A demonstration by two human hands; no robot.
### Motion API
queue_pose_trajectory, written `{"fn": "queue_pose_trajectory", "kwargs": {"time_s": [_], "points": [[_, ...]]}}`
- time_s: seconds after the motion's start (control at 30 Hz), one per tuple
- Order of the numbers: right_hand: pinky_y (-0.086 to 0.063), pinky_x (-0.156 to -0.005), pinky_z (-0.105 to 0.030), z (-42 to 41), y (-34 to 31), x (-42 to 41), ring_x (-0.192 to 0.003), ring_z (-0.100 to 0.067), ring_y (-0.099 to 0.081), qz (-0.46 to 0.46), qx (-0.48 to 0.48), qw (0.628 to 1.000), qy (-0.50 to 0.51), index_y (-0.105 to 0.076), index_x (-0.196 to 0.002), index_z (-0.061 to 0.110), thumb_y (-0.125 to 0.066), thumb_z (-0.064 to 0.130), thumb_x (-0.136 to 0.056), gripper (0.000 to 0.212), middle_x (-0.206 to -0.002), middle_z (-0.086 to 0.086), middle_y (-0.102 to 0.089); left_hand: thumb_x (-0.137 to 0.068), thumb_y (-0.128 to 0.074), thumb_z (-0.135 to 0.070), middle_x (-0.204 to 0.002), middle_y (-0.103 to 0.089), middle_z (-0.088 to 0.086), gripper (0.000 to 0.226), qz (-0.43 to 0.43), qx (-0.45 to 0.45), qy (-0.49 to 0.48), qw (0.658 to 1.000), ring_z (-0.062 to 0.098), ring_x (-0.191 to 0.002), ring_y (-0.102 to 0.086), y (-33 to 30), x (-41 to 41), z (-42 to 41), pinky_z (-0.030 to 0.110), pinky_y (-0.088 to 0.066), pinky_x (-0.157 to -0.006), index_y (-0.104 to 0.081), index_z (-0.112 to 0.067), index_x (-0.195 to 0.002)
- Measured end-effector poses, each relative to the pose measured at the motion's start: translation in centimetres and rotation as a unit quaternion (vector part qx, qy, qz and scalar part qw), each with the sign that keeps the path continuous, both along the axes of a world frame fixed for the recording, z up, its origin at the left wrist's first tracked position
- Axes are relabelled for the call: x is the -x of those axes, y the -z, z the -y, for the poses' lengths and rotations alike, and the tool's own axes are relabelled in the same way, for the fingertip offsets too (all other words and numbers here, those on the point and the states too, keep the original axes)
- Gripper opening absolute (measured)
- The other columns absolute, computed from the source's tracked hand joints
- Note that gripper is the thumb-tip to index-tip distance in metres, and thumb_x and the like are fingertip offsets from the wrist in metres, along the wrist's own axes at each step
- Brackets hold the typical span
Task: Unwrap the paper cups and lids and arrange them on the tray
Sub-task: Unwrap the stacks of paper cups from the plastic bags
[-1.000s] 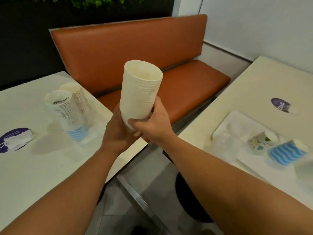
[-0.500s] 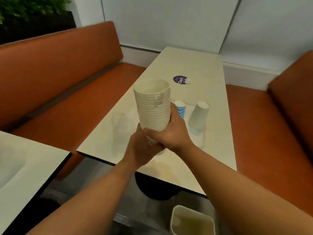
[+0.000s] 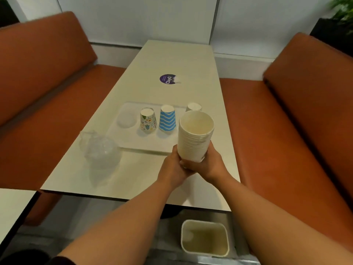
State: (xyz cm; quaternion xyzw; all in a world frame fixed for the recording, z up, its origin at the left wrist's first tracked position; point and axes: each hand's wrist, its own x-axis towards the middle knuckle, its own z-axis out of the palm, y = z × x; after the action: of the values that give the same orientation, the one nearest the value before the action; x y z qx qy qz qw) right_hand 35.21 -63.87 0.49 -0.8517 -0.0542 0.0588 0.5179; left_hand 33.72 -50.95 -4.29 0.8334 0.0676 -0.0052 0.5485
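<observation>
I hold a stack of white paper cups (image 3: pixel 193 138) upright, mouth up, above the near right part of the table. My left hand (image 3: pixel 172 166) and my right hand (image 3: pixel 211 165) both grip its base. Behind it lies a white tray (image 3: pixel 131 142). On the tray, upside down, stand a cup with a floral print (image 3: pixel 148 120), a blue zigzag cup (image 3: pixel 167 118) and a white cup (image 3: pixel 193 107) partly hidden by the stack. A clear domed lid (image 3: pixel 127 118) sits at the tray's left end.
Crumpled clear plastic wrap (image 3: pixel 99 148) lies left of the tray on the cream table (image 3: pixel 133 178). A purple round sticker (image 3: pixel 168 79) is farther back. Orange benches flank the table. A beige bin (image 3: pixel 205 238) stands on the floor below the near edge.
The view has swung from the left table and bench round to this table. The cup stack and both hands came with it and now hover near the tray's right end.
</observation>
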Motion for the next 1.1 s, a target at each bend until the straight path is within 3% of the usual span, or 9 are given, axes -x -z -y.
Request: {"fn": "queue_pose_trajectory", "kwargs": {"time_s": [0.2,0.27,0.37,0.5,0.57,0.7,0.87,0.97,1.1], "points": [[-0.045,-0.077,-0.025,1.1,3.2,0.1,-0.102,-0.016,-0.059,-0.072,0.043,0.996,0.006,-0.047,-0.129,0.021,-0.091,0.039,-0.062,0.082,-0.115,0.007,-0.058,-0.070,-0.084,-0.028,-0.119,-0.064,0.001,0.080,-0.028,-0.097,0.023,0.995,0.023,-0.107,-0.062,0.3,-0.1,-0.8,0.028,-0.047,-0.080,-0.039,-0.017,-0.135],[-0.043,-0.068,-0.023,1.9,3.9,0.4,-0.092,-0.015,-0.058,-0.089,0.120,0.989,0.001,-0.050,-0.116,0.021,-0.089,0.052,-0.061,0.074,-0.107,0.006,-0.058,-0.066,-0.087,-0.033,-0.130,-0.058,0.000,0.090,-0.048,-0.114,0.029,0.992,0.021,-0.117,-0.057,0.7,0.6,-2.0,0.030,-0.047,-0.090,-0.036,-0.018,-0.139],[-0.034,-0.057,-0.018,3.2,4.6,1.4,-0.074,-0.010,-0.054,-0.051,0.269,0.959,-0.073,-0.051,-0.086,0.028,-0.078,0.060,-0.071,0.044,-0.085,0.009,-0.056,-0.066,-0.088,-0.039,-0.149,-0.043,0.001,0.102,-0.064,-0.146,0.034,0.987,0.017,-0.135,-0.044,1.0,2.1,-4.2,0.022,-0.033,-0.103,-0.031,-0.016,-0.148],[-0.051,-0.071,-0.027,1.5,5.2,3.3,-0.076,-0.013,-0.057,-0.017,0.347,0.916,-0.203,-0.059,-0.079,0.028,-0.059,0.060,-0.080,0.032,-0.083,0.010,-0.059,-0.081,-0.075,-0.039,-0.149,-0.042,0.000,0.064,-0.072,-0.250,0.060,0.964,0.015,-0.137,-0.038,1.2,3.9,-7.0,0.017,-0.025,-0.105,-0.051,-0.015,-0.135],[-0.048,-0.070,-0.030,-0.9,5.3,3.7,-0.076,-0.014,-0.055,0.018,0.365,0.893,-0.263,-0.056,-0.076,0.025,-0.054,0.057,-0.085,0.033,-0.079,0.010,-0.055,-0.087,-0.070,-0.036,-0.147,-0.045,0.001,0.044,-0.075,-0.271,0.069,0.957,0.016,-0.138,-0.037,0.8,4.8,-8.0,0.020,-0.025,-0.108,-0.060,-0.014,-0.123],[-0.043,-0.065,-0.034,-7.8,4.7,4.4,-0.071,-0.019,-0.054,0.065,0.290,0.892,-0.341,-0.052,-0.073,0.025,-0.057,0.043,-0.089,0.025,-0.070,0.008,-0.051,-0.092,-0.061,-0.030,-0.116,-0.067,-0.002,0.025,-0.064,-0.251,0.006,0.966,0.015,-0.107,-0.060,-1.4,7.5,-10.9,0.024,-0.044,-0.088,-0.068,-0.017,-0.113],[-0.050,-0.070,-0.036,-19.3,3.0,6.3,-0.074,-0.018,-0.059,0.113,0.225,0.862,-0.439,-0.069,-0.093,0.020,-0.055,0.036,-0.093,0.021,-0.083,0.001,-0.067,-0.094,-0.059,-0.024,-0.089,-0.070,-0.003,0.015,-0.015,-0.247,-0.141,0.959,0.010,-0.076,-0.060,-3.6,14.0,-19.3,0.025,-0.050,-0.070,-0.070,-0.016,-0.101],[-0.047,-0.068,-0.033,-27.3,1.9,8.5,-0.078,-0.021,-0.059,0.147,0.194,0.846,-0.475,-0.067,-0.095,0.018,-0.056,0.028,-0.094,0.015,-0.088,-0.002,-0.068,-0.093,-0.062,-0.028,-0.086,-0.070,-0.005,0.014,-0.017,-0.261,-0.242,0.934,0.006,-0.072,-0.059,-4.3,18.8,-26.0,0.019,-0.050,-0.066,-0.072,-0.018,-0.095],[-0.053,-0.072,-0.029,-38.0,1.1,11.8,-0.078,-0.011,-0.060,0.140,0.148,0.841,-0.501,-0.062,-0.109,0.026,-0.061,0.036,-0.094,0.019,-0.095,0.007,-0.065,-0.092,-0.062,-0.033,-0.077,-0.066,-0.008,0.015,-0.030,-0.253,-0.409,0.876,0.008,-0.069,-0.059,-4.9,24.9,-34.1,0.020,-0.046,-0.063,-0.069,-0.022,-0.087]]}}
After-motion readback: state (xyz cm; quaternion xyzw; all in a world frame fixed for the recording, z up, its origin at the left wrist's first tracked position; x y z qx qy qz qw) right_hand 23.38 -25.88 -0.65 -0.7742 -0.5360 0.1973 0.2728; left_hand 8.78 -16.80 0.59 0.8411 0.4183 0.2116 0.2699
